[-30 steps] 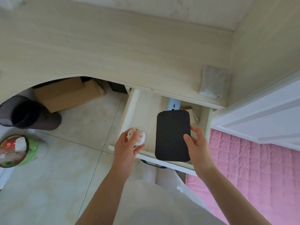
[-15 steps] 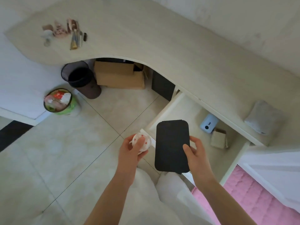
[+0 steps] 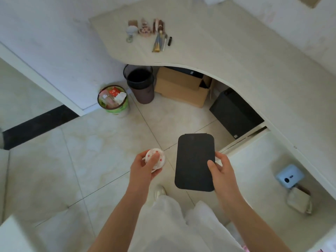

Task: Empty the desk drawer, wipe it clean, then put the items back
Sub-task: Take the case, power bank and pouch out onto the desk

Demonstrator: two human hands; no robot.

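Note:
My left hand (image 3: 143,168) grips a small round white container with red dots (image 3: 157,157), held over the floor tiles. My right hand (image 3: 221,170) pinches the right edge of a flat black rounded pad (image 3: 194,161), also held above the floor. The open desk drawer (image 3: 254,160) lies at the right, pale inside. In it sit a light blue boxy device (image 3: 290,176) and a small beige pouch (image 3: 299,201). On the desk top (image 3: 227,51) at the far end lie several small items, among them brushes and pens (image 3: 160,41).
Under the desk stand a dark waste bin (image 3: 141,82), a cardboard box (image 3: 181,88) and a black box (image 3: 234,113). A green-rimmed bin full of rubbish (image 3: 112,100) sits on the tiled floor. My white trousers and a shoe (image 3: 159,192) are below.
The view has swung left and both hands have carried the white container and the black pad out of the drawer, leftward over the floor. The far desk end has come into view.

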